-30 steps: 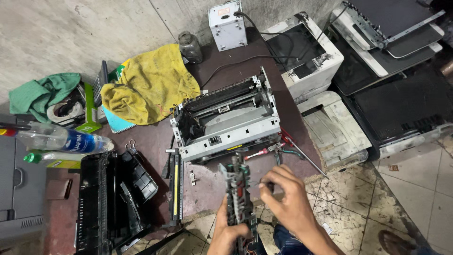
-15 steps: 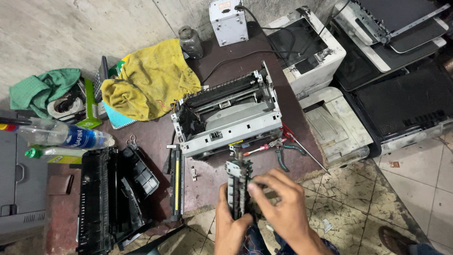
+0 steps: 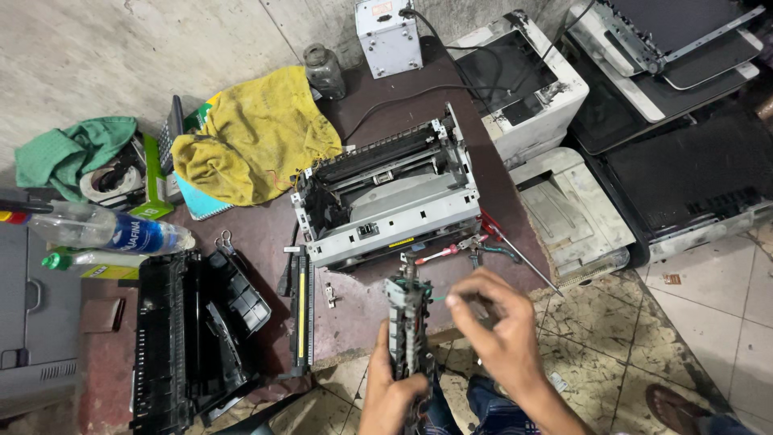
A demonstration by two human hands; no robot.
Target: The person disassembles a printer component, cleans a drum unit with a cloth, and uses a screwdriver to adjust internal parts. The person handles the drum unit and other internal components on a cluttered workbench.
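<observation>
Gripping roller assembly (image 3: 407,326) between left fingers (image 3: 385,362)

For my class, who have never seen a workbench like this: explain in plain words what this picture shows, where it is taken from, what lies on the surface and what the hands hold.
The picture comes from a camera worn on a person's head, looking down at their own two bare hands. The left hand grips a long, narrow printer part, standing roughly upright. The right hand is raised beside its top, fingers pinched; whether it holds anything is too small to tell.

On the dark brown table sits an opened printer body with its covers off. Next to it lie a yellow cloth, a red-handled screwdriver, a black printer cover, a plastic bottle and a small jar. More printers stand to the right.
</observation>
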